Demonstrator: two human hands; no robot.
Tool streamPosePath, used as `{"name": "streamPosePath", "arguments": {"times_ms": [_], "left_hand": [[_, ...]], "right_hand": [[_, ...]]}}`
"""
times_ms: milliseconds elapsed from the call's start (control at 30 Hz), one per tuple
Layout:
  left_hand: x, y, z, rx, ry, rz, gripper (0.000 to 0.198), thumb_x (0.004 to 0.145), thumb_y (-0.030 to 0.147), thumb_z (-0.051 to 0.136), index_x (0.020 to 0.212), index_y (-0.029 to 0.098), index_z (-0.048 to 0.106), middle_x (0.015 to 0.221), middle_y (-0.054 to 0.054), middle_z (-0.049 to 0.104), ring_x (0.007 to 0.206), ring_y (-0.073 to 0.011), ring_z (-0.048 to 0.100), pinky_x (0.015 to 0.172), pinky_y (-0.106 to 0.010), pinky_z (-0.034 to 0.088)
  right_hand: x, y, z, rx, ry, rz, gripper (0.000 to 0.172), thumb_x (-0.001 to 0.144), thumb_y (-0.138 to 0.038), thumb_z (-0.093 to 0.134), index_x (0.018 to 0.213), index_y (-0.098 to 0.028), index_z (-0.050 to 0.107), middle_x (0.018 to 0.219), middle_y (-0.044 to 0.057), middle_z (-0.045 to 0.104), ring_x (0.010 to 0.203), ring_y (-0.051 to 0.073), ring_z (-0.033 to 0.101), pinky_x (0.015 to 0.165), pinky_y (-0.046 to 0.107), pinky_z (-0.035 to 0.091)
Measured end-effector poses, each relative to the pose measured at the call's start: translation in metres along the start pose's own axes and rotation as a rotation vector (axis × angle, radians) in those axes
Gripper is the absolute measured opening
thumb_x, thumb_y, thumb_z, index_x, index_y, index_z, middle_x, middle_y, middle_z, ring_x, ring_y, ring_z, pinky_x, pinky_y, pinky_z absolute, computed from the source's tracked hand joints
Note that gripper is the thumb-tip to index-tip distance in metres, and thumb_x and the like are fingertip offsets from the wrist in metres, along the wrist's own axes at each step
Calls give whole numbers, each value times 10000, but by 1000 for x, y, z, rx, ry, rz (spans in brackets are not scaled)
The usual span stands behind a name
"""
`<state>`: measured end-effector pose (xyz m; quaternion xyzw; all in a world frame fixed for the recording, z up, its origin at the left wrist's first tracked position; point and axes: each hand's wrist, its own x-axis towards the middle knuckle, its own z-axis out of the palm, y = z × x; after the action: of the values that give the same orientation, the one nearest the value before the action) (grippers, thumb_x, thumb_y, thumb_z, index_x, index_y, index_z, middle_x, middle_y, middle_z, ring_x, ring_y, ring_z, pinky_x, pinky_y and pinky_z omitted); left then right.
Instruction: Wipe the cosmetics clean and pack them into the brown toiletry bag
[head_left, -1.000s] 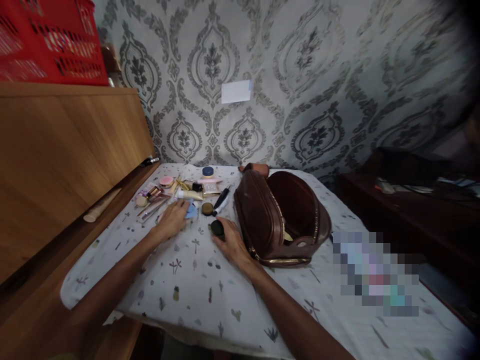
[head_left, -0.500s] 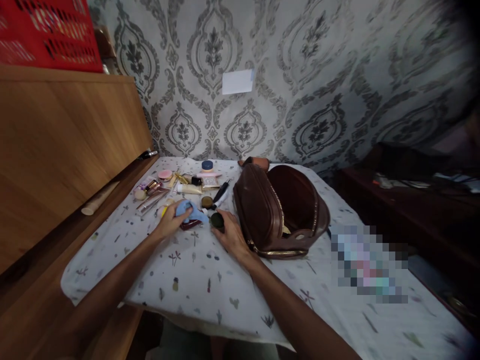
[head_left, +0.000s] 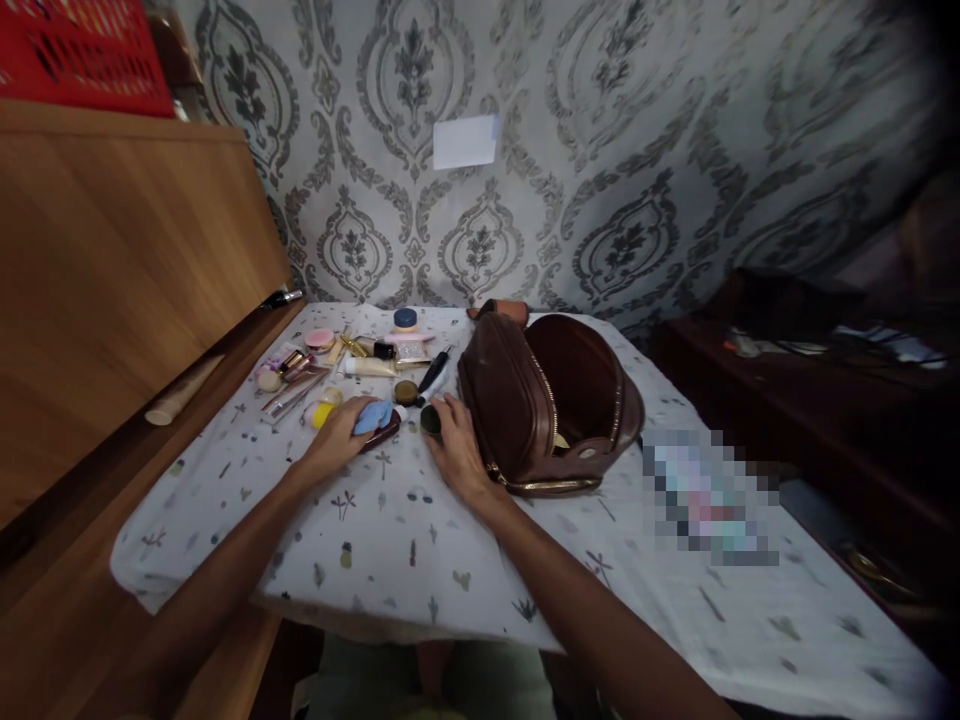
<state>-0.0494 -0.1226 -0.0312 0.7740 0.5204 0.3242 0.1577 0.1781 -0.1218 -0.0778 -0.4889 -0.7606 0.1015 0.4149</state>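
Our left hand (head_left: 339, 438) grips a blue cloth (head_left: 373, 415), which touches a dark red bottle (head_left: 385, 432). Our right hand (head_left: 459, 450) has fingers curled around a dark round jar (head_left: 430, 421). Just right of it stands an open brown bag (head_left: 504, 405); beyond the left hand lies a cream tube (head_left: 370, 367).

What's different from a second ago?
The left hand has drawn the blue cloth slightly toward the person, and a dark red bottle now shows beneath it. The right hand still holds the dark green round item. The open brown bag stayed put.
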Motion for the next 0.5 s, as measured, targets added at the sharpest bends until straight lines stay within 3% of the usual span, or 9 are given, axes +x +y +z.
{"name": "streamPosePath", "arguments": {"times_ms": [100,167,233,333,500], "left_hand": [[-1,7,-2,-25,25,-35,308,857,392,554,1031,161,659,1012,-92,710,936,-250,637,892,-384,500],[-2,13,-3,-133,1,-95,301,848,448,576,918,165,651,843,-51,690,768,-206,626,731,-321,522],[-4,18,-4,-289,-67,-198,365,831,531,594,825,168,631,700,-20,645,610,-170,586,562,-270,490],[-5,19,-4,-435,-126,-305,500,808,663,566,714,174,604,600,-16,610,500,-153,542,471,-261,457],[-2,9,1,-364,136,-381,611,810,779,429,588,214,502,522,-8,522,512,-178,529,524,-303,477]], "right_hand": [[-1,-18,-12,-105,-31,-93,335,906,-164,517,1230,-179,603,1243,158,575,1197,306,510,1010,483,456],[-3,-33,-20,-138,-154,-116,244,975,-251,471,1133,-176,642,1033,132,648,1039,271,588,894,412,500],[-6,-48,-24,-148,-287,-87,284,1000,-347,461,1150,-171,626,992,112,664,949,249,622,809,372,508],[-11,-63,-23,-168,-409,-24,456,970,-489,508,1293,-171,546,1160,135,628,990,271,628,789,387,511],[-14,-73,-21,-196,-501,15,575,903,-537,601,1380,-230,502,1269,156,520,1109,317,586,839,448,514]]}}
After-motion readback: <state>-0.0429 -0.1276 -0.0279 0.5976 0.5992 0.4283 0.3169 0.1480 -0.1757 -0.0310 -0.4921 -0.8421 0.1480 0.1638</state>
